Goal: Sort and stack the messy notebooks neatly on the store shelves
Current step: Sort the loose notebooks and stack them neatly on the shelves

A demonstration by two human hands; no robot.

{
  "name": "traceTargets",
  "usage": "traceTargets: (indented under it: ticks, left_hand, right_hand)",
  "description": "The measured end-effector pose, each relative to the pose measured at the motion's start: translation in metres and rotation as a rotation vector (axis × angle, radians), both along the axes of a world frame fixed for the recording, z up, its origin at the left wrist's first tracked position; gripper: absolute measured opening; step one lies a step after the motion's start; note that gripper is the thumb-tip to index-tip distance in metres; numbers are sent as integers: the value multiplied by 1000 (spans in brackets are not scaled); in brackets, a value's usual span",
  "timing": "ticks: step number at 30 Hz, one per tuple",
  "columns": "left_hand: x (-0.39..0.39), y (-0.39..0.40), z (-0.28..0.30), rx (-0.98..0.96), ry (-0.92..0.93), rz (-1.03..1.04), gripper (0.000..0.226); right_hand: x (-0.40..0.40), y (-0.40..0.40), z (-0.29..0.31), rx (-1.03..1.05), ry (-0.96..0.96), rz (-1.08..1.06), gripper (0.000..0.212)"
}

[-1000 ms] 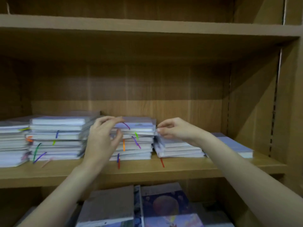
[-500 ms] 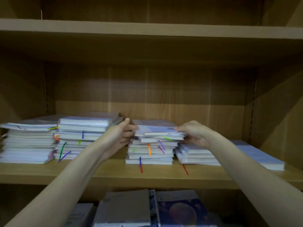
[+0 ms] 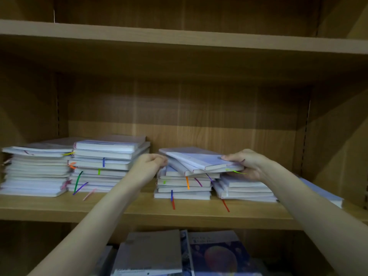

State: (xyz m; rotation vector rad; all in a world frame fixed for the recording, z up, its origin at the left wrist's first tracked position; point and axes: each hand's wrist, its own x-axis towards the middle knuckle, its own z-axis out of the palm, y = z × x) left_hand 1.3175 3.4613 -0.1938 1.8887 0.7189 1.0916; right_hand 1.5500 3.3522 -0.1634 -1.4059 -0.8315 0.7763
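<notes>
Top few pale lilac-covered notebooks (image 3: 201,162) are gripped at both ends, right hand (image 3: 247,166) fingers clamped, left hand (image 3: 151,166) fingers curled, apparently for lifting together.

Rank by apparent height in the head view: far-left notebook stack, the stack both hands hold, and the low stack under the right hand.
1. far-left notebook stack and stack both hands hold: look alike, unranked.
2. low stack.
</notes>
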Motion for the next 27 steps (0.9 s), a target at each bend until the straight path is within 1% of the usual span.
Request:
traceTargets:
  ticks: [2,3,6,8,10,12,14,17,20,22,24,27]
  left_hand:
    - [0,-1,-4,28,95,-15,27]
    - [0,-1,-5,41,104,-11,28]
    - [5,1,-2,23,67,7,30]
    - [12,1,4,20,84,0,33]
    - [18,-1,10,-11,106,1,30]
    - [22,-2,16,-70,102,-26,30]
    - [25,-3,20,-114,90,-56,31]
    - [30,-6,27,-237,22,-125,33]
    - [43,-12,31,-324,-82,-244,28]
    - [60,-22,36,-309,-98,-283,23]
    - [82,-31,39,-262,-132,-261,24]
    - [110,-46,44,-302,-310,-311,37]
  right_hand:
    - [0,-2,2,-37,-23,9,13]
    - [0,-2,3,-47,-33,8,12]
    - [-4,-2,0,-35,-23,-14,7]
    - [-7,2,-3,4,1,-21,6]
    - [-8,7,-4,37,29,-23,5]
    - [-10,11,-4,58,46,-48,10]
    - [-12,11,-2,91,4,-97,12]
    - [-14,6,4,204,-114,-164,16]
    - [-16,-6,16,406,-177,-153,13]
    - [-17,-19,23,535,-236,-149,18]
    - [-16,-32,26,629,-273,-149,26]
    - [-1,-54,24,697,-346,-146,31]
